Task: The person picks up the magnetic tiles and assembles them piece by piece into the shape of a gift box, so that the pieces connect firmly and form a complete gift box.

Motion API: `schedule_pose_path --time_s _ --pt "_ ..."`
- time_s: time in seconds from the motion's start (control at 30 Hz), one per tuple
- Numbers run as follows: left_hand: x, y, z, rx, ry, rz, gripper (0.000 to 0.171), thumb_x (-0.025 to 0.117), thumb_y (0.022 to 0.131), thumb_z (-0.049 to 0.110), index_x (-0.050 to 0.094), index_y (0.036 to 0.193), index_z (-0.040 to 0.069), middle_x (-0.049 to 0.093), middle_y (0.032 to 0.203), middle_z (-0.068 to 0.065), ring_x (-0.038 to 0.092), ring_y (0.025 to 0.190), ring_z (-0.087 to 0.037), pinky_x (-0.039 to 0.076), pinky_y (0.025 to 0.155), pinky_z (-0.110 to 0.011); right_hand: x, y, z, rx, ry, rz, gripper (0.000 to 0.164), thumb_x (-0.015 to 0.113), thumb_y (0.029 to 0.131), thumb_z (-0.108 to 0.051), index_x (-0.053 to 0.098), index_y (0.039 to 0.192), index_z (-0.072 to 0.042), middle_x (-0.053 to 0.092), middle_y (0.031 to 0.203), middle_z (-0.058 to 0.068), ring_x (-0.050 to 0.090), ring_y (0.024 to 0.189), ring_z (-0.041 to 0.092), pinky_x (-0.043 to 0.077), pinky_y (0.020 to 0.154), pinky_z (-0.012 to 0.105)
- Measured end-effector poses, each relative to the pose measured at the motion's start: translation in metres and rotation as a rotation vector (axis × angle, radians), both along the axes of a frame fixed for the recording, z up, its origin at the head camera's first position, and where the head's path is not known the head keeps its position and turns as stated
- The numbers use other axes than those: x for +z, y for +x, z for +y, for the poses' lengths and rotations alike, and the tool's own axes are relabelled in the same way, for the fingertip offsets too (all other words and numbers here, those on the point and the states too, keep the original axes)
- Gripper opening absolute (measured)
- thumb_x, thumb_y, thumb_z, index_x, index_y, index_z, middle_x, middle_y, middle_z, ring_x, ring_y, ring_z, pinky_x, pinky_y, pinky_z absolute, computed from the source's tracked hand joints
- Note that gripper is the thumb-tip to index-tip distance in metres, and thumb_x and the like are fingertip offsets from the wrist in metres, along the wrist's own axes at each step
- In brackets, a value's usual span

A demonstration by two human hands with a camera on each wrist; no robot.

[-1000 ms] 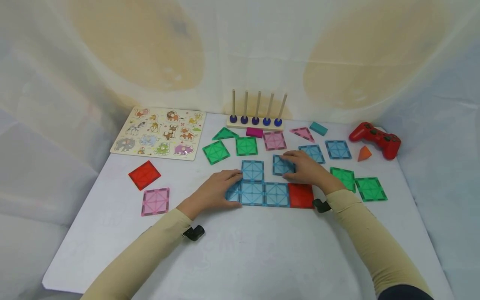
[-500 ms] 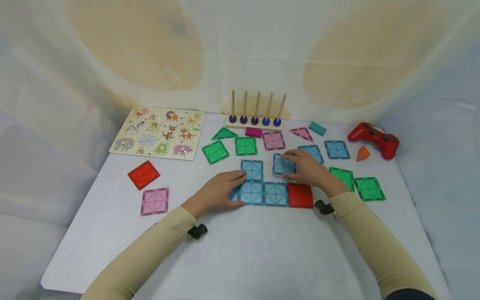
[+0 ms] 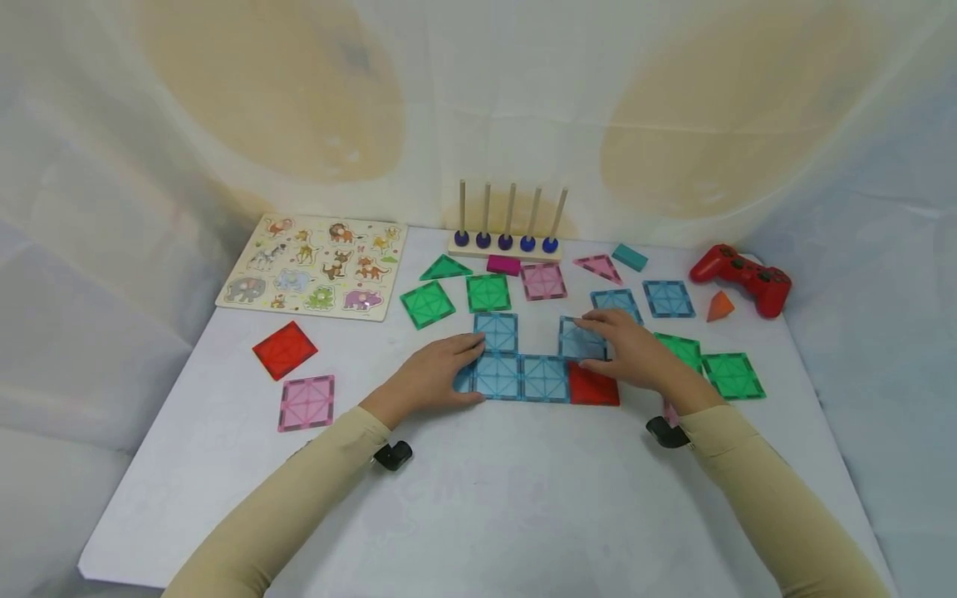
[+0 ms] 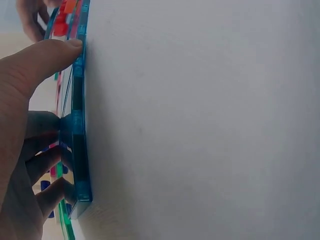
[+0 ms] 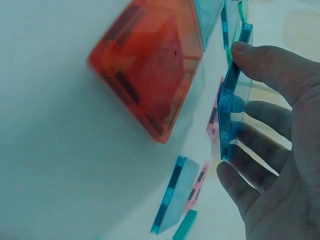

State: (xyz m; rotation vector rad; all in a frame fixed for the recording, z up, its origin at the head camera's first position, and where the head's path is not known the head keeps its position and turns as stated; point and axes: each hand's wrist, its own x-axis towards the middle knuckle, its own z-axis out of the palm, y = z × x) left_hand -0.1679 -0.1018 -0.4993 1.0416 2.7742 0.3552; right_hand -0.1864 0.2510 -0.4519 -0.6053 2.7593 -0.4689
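My left hand (image 3: 437, 370) grips the leftmost blue square magnetic tile (image 3: 464, 379) of a row, its thumb on the near edge and its fingers on the far side. The row continues with a blue tile (image 3: 497, 376), another blue tile (image 3: 545, 379) and a red tile (image 3: 596, 387) at the right end. One more blue tile (image 3: 497, 331) lies behind the second. My right hand (image 3: 628, 349) pinches a separate blue tile (image 5: 229, 107) between thumb and fingers, behind and partly over the red one. In the right wrist view this tile stands apart from the red tile (image 5: 150, 65).
Behind lie green tiles (image 3: 488, 293), pink tiles (image 3: 543, 281) and blue tiles (image 3: 669, 299). A peg stand (image 3: 504, 246) and an animal puzzle board (image 3: 310, 266) are at the back. A red game controller (image 3: 742, 278) sits back right; a red tile (image 3: 285, 350) and pink tile (image 3: 306, 403) lie left.
My right hand has moved right and slightly nearer with its blue tile, from behind the row's gap to behind the red tile. The joined row has shifted slightly away from me.
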Motion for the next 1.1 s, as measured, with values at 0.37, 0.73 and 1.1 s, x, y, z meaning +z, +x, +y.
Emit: schedule_pose_path --time_s 0.37,0.73,1.1 --pt "0.000 -0.002 -0.001 -0.005 0.029 -0.013 0.088 0.072 0.089 0.056 0.042 0.155 0.008 0.034 0.163 -0.007 0.033 0.150 -0.025 0.030 0.121 -0.039 0.005 0.032 0.014 0.015 0.013 0.053 0.073 0.082 0.087 -0.033 0.052 0.150 -0.013 0.046 0.150 0.018 0.040 0.138 0.041 0.049 0.101 0.061" --pt "-0.001 -0.002 -0.002 -0.005 0.036 -0.024 0.088 0.072 0.089 0.056 0.041 0.156 0.008 0.034 0.164 -0.007 0.032 0.150 -0.026 0.029 0.121 -0.040 -0.006 0.079 0.015 0.028 0.003 0.054 0.072 0.087 0.082 -0.030 0.058 0.145 -0.014 0.053 0.143 0.016 0.048 0.132 0.039 0.055 0.094 0.053" --pt "-0.001 -0.002 -0.001 -0.004 0.038 -0.026 0.089 0.073 0.089 0.056 0.040 0.156 0.007 0.033 0.164 -0.008 0.032 0.150 -0.026 0.029 0.122 -0.040 -0.012 0.107 0.016 0.052 0.012 0.035 0.074 0.089 0.078 -0.035 0.060 0.144 -0.017 0.056 0.140 0.012 0.052 0.129 0.035 0.058 0.092 0.049"
